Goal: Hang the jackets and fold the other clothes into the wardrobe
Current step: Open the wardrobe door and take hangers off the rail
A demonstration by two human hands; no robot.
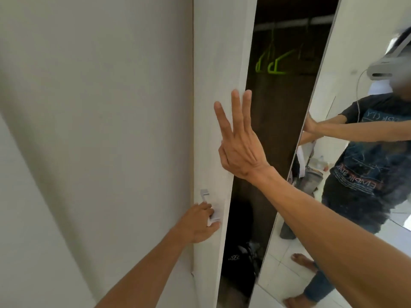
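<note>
- Head view: my left hand (198,223) gripped the one handle (205,194) on the white wardrobe door (213,63).
- My right hand (241,150) pressed that door's free edge, fingers straight.
- Behind the door, two green hangers (274,66) hung on one rail (293,24).

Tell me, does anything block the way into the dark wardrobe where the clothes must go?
Yes. The white wardrobe door is only partly open, leaving a narrow gap beside the mirrored door. The left hand grips its silver metal handle; the right hand rests against its edge.
</note>
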